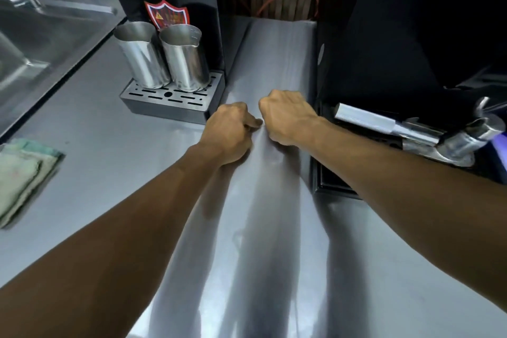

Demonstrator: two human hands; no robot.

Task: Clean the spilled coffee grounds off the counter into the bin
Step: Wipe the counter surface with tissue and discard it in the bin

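My left hand and my right hand lie side by side on the stainless steel counter, in the gap between two black machines. Both have their fingers curled into fists, knuckles almost touching each other. I see nothing held in either fist. No coffee grounds show on the steel around the hands, and no bin is in view.
A folded greenish cloth lies at the left edge. Two steel pitchers stand on a slotted drip tray behind my left hand. A portafilter sticks out over a black tray on the right. A sink is far left.
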